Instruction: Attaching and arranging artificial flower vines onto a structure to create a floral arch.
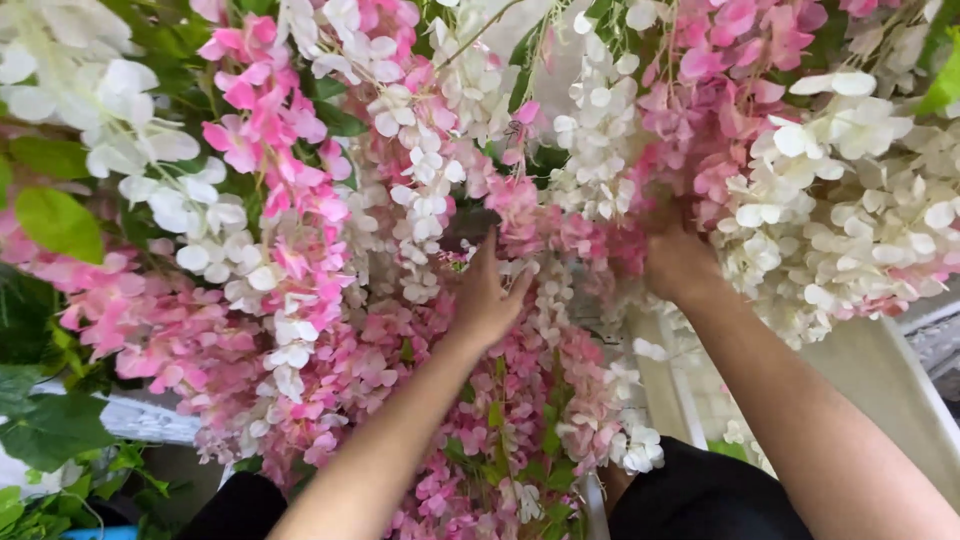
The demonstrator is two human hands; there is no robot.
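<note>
Both hands are reaching up into a dense curtain of hanging artificial wisteria garlands, pink and white, and no desk is carrying them; the strands are hanging down from somewhere above the view. The left hand point(487, 298) is sitting in the middle of the picture, palm turned away, with its fingers spreading half open and its fingertips touching a pink flower strand point(520, 215) that is lying just above it. This strand is running with its long axis nearly upright, from the top of the view down past the wrist. The left grip is loose and is not closing around anything that I can see. The right hand point(675, 258) is lying higher and to the right, pushed in between a pink cluster point(715, 170) and a white flower cluster point(850, 200); its fingers are hiding behind the petals, so I cannot tell whether this grip is wide or is holding a stem. The left hand is nearer to the middle pink strand. Green leaves point(55, 220) are showing at the left edge.
</note>
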